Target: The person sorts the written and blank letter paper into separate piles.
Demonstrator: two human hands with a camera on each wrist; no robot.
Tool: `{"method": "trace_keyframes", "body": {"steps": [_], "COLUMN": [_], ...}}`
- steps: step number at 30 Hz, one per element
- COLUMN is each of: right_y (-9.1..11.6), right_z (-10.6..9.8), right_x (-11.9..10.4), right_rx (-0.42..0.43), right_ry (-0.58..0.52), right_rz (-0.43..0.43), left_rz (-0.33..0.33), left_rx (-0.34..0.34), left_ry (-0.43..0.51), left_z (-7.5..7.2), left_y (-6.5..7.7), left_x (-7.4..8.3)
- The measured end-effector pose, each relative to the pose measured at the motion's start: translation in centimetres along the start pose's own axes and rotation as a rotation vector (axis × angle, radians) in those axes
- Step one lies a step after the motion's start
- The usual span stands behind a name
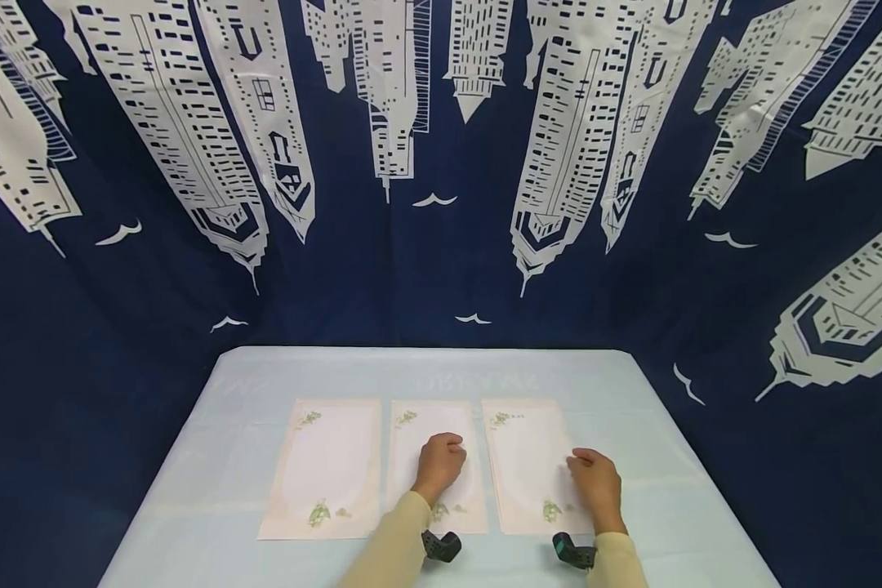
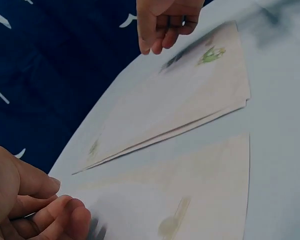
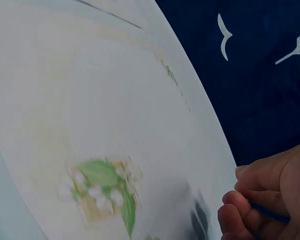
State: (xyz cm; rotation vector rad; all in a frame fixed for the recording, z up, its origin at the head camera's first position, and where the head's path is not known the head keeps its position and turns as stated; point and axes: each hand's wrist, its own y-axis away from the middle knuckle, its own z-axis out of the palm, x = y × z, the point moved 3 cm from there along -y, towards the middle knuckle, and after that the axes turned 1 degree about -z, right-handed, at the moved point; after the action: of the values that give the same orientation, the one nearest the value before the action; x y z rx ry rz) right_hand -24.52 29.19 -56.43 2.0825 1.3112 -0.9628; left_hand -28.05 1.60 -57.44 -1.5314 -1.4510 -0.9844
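Three pale sheets of paper with a peach border and green floral prints lie side by side: a left sheet (image 1: 331, 465), a middle sheet (image 1: 404, 457) and a right sheet (image 1: 522, 465). Over the middle sheet hovers my left hand (image 1: 441, 467), its fingers loosely curled with nothing in them. My right hand (image 1: 597, 483) is above the right edge of the right sheet, also loosely curled and holding nothing. In the left wrist view the right sheet (image 2: 165, 105) shows a doubled edge. A lily-of-the-valley print (image 3: 102, 180) shows close up in the right wrist view.
The sheets lie on a table with a pale blue-white cover (image 1: 198, 490). A dark blue cloth (image 1: 382, 278) with white buildings and birds hangs behind and around it. Dark wrist devices (image 1: 441, 547) sit at both wrists, below cream sleeves (image 1: 393, 543).
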Motion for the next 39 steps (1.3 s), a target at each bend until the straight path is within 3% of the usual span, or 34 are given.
{"method": "trace_keyframes", "body": {"steps": [17, 24, 39], "right_y": [3.0, 4.6, 5.8], "right_z": [6.3, 9.0, 10.3], "right_x": [-3.9, -5.0, -6.7], "right_rx": [-0.102, -0.157, -0.201], "right_ry": [-0.05, -0.058, -0.036], "right_rz": [-0.09, -0.118, -0.168], "left_rz": [-0.058, -0.093, -0.172], "left_rx": [0.117, 0.129, 0.085], "left_ry": [-0.038, -0.11, -0.132], "left_z": [-6.7, -9.4, -10.1], "left_y": [1.4, 2.3, 3.2], "left_x": [-2.7, -3.5, -3.2]}}
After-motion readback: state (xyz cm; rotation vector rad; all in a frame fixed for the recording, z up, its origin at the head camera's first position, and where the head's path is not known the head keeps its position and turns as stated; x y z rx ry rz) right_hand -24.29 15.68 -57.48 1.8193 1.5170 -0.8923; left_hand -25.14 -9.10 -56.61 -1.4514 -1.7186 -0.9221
